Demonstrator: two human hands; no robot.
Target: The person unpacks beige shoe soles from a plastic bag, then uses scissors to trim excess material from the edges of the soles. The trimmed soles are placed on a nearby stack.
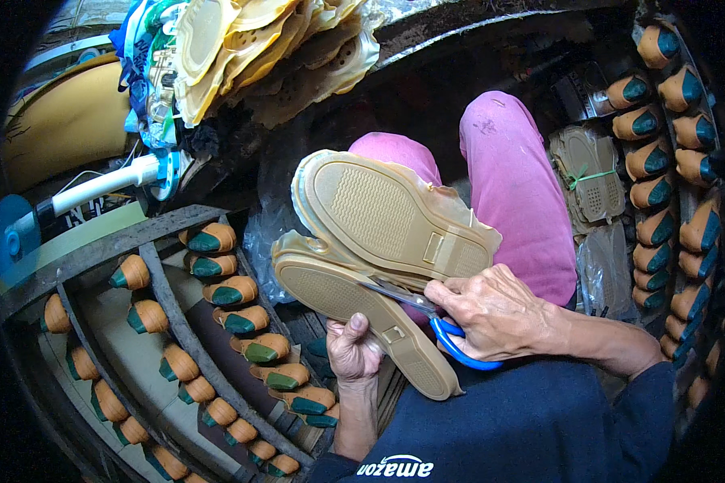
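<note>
My left hand grips a tan moulded shoe sole by its outer edge, the thumb lying on the tread side. In my right hand is a pair of scissors with blue handles, fingers wrapped round the loops. Its blades lie against the inner edge of the held sole; how far they are parted I cannot make out. A second tan sole, with thin ragged excess around its rim, rests above it against my pink-trousered knees. The two soles appear joined by that thin sheet near the toe.
Wooden racks at left and right carry rows of orange-brown shoe uppers with green parts. A pile of untrimmed soles sits at the top. Tied soles lie right of my knees. A white-tubed stand juts in at left.
</note>
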